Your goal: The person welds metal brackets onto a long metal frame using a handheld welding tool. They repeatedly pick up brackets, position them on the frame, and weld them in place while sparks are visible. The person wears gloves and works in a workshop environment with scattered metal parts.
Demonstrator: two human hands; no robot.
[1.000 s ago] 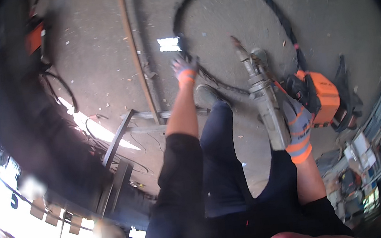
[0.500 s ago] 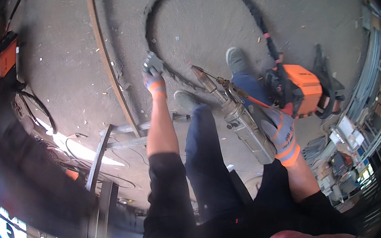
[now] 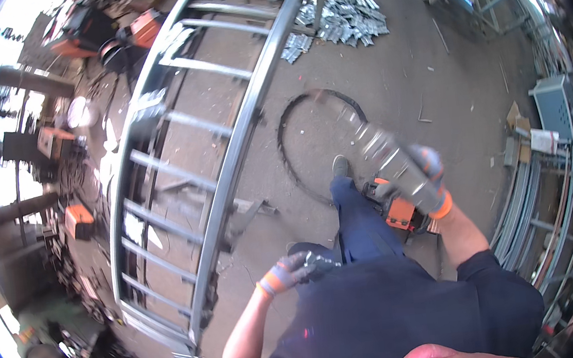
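Note:
My right hand [image 3: 432, 175], in a grey and orange glove, is closed around a silvery welding gun [image 3: 391, 158]. The gun is tilted with its narrow nozzle pointing away and to the left, blurred at the tip. Close to my body, my left hand [image 3: 289, 273], gloved the same way, is closed on a small shiny metal plate [image 3: 322, 262]; whether it is one plate or a few I cannot make out. A black hose [image 3: 283, 152] loops over the floor beyond my feet. Below the gun, an orange machine [image 3: 399, 213] stands on the floor, partly hidden.
A long ladder-like metal frame [image 3: 229, 158] with several crossbars stretches along my left. Far ahead lies a heap of shiny metal plates [image 3: 353, 16]. Long pipes and bars [image 3: 524, 201] are stacked at the right, near a grey cabinet [image 3: 553, 108]. Another orange machine [image 3: 79, 221] stands at far left.
The view has swung up and left, bringing in the frame and the heap. My left hand has drawn back toward my body with the metal plate. My right hand still grips the welding gun.

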